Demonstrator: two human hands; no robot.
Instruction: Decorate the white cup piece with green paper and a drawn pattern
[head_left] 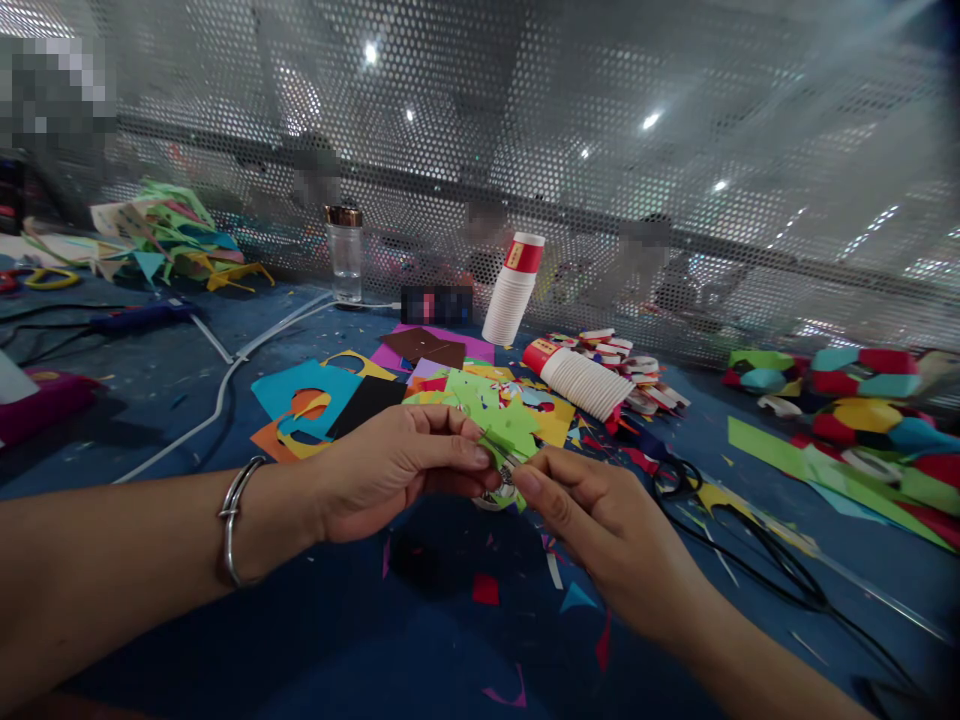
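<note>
My left hand (409, 460), with a silver bangle (231, 515) at the wrist, is closed in a pinch on a small piece of green paper (487, 443). Close beside it, the fingertips of my right hand (592, 505) are pressed together around something thin and dark that I cannot make out. Both sets of fingertips nearly meet. Just beyond them lies a heap of light green paper scraps (499, 405). Partly hidden under my fingers is a small pale round object (495, 500).
Behind stand a leaning stack of paper cups (510, 295) and a clear bottle (346, 260). Another cup stack (581, 380) lies sideways. Colourful paper balls (862, 410) are at right, along with black cable (772, 560). White cable (221, 400) crosses the blue table (330, 640). Perforated metal (480, 130) closes the back.
</note>
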